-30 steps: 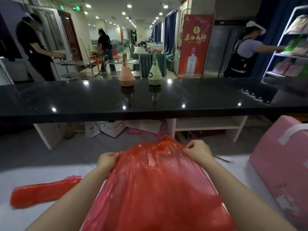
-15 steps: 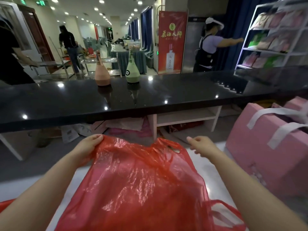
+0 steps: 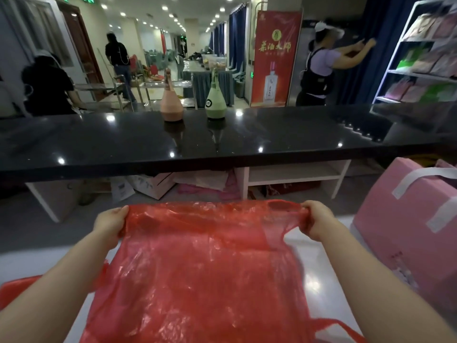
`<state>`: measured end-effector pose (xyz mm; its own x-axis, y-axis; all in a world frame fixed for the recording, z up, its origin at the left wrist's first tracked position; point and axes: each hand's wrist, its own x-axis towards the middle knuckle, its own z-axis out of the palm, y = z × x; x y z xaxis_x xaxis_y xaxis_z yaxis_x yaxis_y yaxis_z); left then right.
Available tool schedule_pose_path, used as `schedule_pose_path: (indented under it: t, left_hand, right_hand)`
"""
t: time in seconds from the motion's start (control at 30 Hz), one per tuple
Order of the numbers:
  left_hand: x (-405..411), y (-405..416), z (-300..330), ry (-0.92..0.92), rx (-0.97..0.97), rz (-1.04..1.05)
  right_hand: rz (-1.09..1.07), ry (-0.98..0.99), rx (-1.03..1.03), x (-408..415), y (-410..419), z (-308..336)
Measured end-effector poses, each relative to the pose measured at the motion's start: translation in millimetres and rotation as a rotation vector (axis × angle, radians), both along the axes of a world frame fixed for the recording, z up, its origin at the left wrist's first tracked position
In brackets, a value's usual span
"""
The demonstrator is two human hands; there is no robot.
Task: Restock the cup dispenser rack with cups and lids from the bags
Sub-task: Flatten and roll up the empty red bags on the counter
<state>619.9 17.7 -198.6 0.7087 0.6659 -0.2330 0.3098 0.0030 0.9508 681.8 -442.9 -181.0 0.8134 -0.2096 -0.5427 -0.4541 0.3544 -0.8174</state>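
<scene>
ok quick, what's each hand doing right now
Left hand: grips the red plastic bag at its top left edge.
Right hand: grips the bag's top right edge.

We note the right hand (image 3: pixel 319 220) now gripping the red plastic bag (image 3: pixel 202 268) at its handle end; half a second ago it hovered off the plastic, fingers loose. The left hand (image 3: pixel 110 222) has kept its grip but sits wider out. Between the two hands the bag's top edge is now pulled taut and flat, where a second ago it rose in a bunched peak. Our view has swung: the pink bottle (image 3: pixel 171 100) and green bottle (image 3: pixel 216 100) sit nearer frame centre again. The person in the purple top (image 3: pixel 319 70) now reaches with both arms toward the curtain.
</scene>
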Motion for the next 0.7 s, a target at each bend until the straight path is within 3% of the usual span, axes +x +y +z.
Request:
schedule_pose_path:
  t: [0.13,0.23,0.43,0.6,0.7]
  left_hand:
    - [-4,18,-11,0.01,0.071,0.134]
    - [-5,18,-13,-0.002,0.185,0.107]
    - [-6,15,-10,0.024,0.259,0.036]
    - [-2,17,-1,0.084,0.079,-0.064]
    - [2,16,5,0.113,0.017,-0.072]
  right_hand:
    - [-0.272,-0.069,0.345,-5,-17,-6]
    - [-0.362,-0.205,0.453,-7,-26,-9]
    - [-0.204,-0.333,-0.081,-9,-35,-27]
    - [-0.303,-0.25,-0.065,-4,-52,-34]
    - [-0.312,-0.238,-0.201,-2,-57,-37]
